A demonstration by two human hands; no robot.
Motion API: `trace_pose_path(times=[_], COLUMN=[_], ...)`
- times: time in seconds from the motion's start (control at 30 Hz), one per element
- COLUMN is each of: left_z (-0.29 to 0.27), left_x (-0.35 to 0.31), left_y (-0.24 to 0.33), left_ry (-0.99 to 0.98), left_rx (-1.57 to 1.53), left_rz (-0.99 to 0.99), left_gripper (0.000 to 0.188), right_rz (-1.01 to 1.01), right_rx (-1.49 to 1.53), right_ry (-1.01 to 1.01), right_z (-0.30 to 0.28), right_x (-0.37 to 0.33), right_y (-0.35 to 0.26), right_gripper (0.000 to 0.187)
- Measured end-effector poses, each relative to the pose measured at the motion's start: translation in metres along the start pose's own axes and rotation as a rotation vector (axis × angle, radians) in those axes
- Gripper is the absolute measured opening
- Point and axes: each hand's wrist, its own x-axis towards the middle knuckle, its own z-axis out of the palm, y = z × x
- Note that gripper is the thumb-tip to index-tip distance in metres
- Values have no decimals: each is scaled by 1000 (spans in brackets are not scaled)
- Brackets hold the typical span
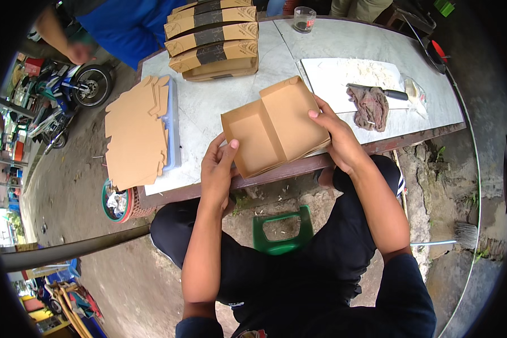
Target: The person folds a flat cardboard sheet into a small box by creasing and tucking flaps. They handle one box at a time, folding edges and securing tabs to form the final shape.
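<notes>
A brown cardboard food box is held between my two hands above the table's near edge. Its lid is folded back to the right, so the inside faces up. My left hand grips the left wall, thumb at the rim. Around the lid's right side, my right hand is closed, its thumb lying over the edge. To the left lies a pile of flat, unfolded box blanks on a blue plastic container. Several folded boxes are stacked at the far side of the table.
On the pale table are a glass, a white board with pale scraps, a knife and a brown cloth. A person in blue stands far left. Below are a green stool and a bin.
</notes>
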Motion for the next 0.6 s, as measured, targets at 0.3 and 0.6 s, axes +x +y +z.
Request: trace_pose_path(times=[0.3,0.6], left_z=[5,-36], left_x=[12,4], left_y=[-13,1], left_ry=[33,426], left_rx=[-26,419], left_rz=[172,782], left_gripper=[58,24], right_rz=[-94,-816], right_rx=[-58,-746], right_ry=[149,598], right_z=[-3,1], right_x=[24,6], right_y=[4,15], right_gripper=[81,49])
